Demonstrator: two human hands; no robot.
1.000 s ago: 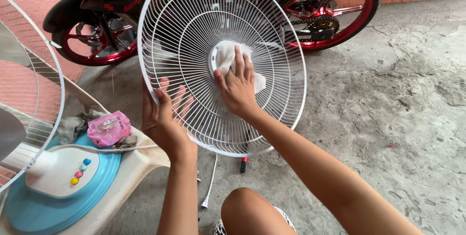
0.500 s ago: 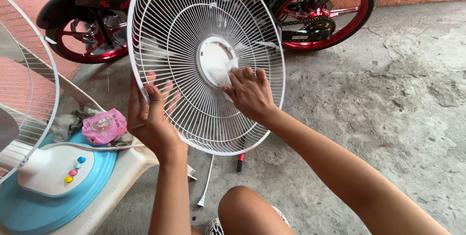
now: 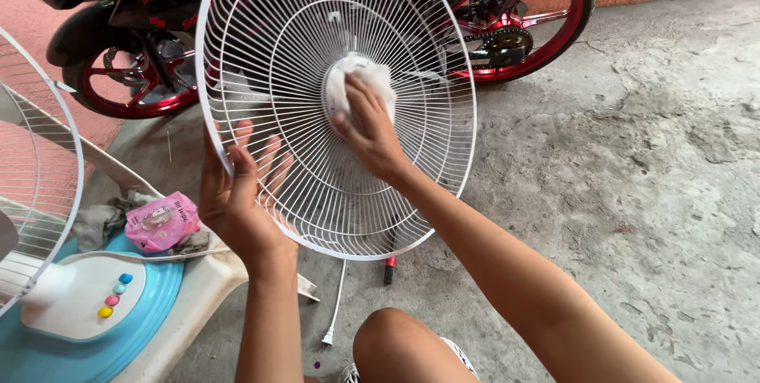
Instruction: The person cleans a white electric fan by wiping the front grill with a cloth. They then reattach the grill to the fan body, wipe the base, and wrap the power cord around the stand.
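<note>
I hold a round white wire fan grille [image 3: 412, 193] upright in front of me. My left hand [image 3: 237, 201] grips its lower left rim, thumb in front and fingers behind the wires. My right hand [image 3: 368, 134] presses a white cloth [image 3: 360, 82] against the grille's round centre plate. My knee [image 3: 404, 343] shows at the bottom.
The fan's blue and white base [image 3: 87, 312] with coloured buttons sits at lower left, beside a second grille [image 3: 36, 185], a pink packet [image 3: 162, 221] and grey rags. A red and black motorcycle [image 3: 514, 19] stands behind. A screwdriver [image 3: 389, 264] and a white cord [image 3: 336, 304] lie on the concrete floor.
My right hand with the cloth slid from the grille's centre down to the right, then back up onto the centre plate. The grille shifted slightly in my left hand.
</note>
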